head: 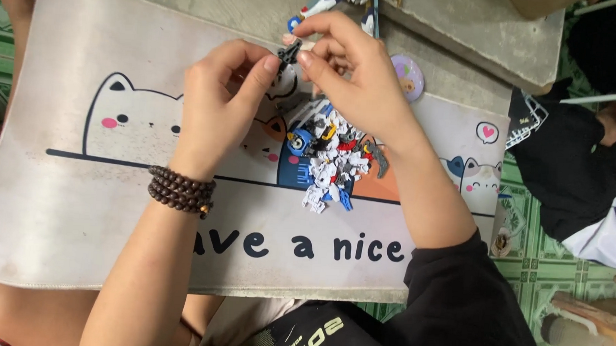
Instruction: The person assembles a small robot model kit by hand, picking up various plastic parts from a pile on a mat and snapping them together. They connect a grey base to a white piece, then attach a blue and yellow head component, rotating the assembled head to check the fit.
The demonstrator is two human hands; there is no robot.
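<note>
My left hand (217,107) and my right hand (354,71) meet above a white desk mat (78,204) printed with cartoon cats. Both pinch one small black plastic part (289,52) between thumb and fingers. Below the hands lies a pile of small model-kit pieces (332,164) in white, blue, red, yellow and grey. A dark beaded bracelet (180,190) circles my left wrist. My right arm wears a black sleeve (455,297).
A partly built white and blue figure (343,1) stands at the top beyond the mat. A round pastel badge (408,75) lies right of my right hand. Another person in dark clothing (571,164) sits at the right on green patterned floor tiles (546,273).
</note>
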